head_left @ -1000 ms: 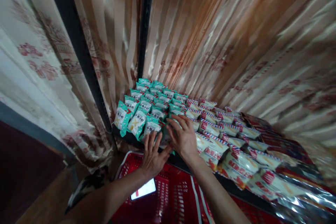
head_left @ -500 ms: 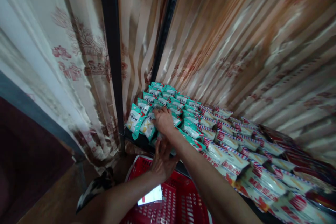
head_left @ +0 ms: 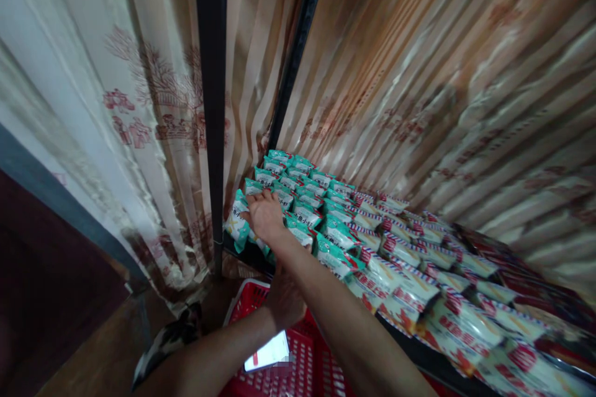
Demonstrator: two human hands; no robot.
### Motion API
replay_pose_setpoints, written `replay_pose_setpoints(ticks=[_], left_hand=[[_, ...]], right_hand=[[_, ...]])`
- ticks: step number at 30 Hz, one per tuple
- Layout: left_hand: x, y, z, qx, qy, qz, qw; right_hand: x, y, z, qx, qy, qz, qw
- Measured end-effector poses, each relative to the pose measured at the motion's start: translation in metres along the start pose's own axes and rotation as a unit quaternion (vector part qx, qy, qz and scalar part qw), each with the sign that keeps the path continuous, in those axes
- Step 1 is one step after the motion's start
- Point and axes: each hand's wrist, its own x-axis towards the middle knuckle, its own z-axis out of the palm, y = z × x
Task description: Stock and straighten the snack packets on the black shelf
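Observation:
My right hand (head_left: 266,217) lies palm down over the left front of the teal-and-white snack bags (head_left: 305,216), its fingers stretched out and touching the bags. It partly covers one front bag; the leftmost front bag (head_left: 238,221) leans just beside its thumb. Below, my left hand (head_left: 285,298) is by the shelf's front edge, above the red basket (head_left: 298,347). My right forearm crosses over it and hides its fingers, so whatever it may hold cannot be seen.
White bags with red print (head_left: 465,322) stand in rows to the right. A dark shelf post (head_left: 212,105) rises at the left, with patterned curtains (head_left: 419,74) behind. A lit phone (head_left: 267,352) lies in the basket. A black-and-white item (head_left: 170,338) is low at the left.
My right hand has moved left across the front teal bags. My left hand has dropped slightly, its fingers now behind my right forearm. More of the front-right teal bags shows.

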Motion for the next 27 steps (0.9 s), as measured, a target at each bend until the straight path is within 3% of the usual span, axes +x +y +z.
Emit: replay_pose_setpoints(ticks=[6, 9, 13, 17, 22, 27], left_hand=[[0.005, 0.001, -0.004, -0.021, 0.022, -0.005, 1.0], [0.006, 0.0, 0.006, -0.032, 0.029, 0.001, 0.999], [0.004, 0.0, 0.009, -0.025, 0.03, -0.02, 0.999], [0.001, 0.002, -0.005, -0.028, 0.028, -0.007, 0.999], [-0.003, 0.014, -0.014, -0.03, 0.049, -0.018, 0.998], [-0.019, 0.025, -0.012, -0.012, 0.052, -0.008, 0.999]], right_hand=[[0.005, 0.005, 0.003, 0.016, 0.004, 0.015, 1.0], [-0.018, 0.018, -0.001, 0.076, 0.063, 0.025, 0.995], [-0.085, 0.039, -0.002, 0.136, 0.212, 0.068, 0.965], [-0.178, 0.065, 0.018, 0.093, 0.328, 0.17, 0.925], [-0.263, 0.095, 0.059, 0.051, 0.307, 0.27, 0.911], [-0.28, 0.111, 0.077, 0.121, 0.276, 0.246, 0.921]])
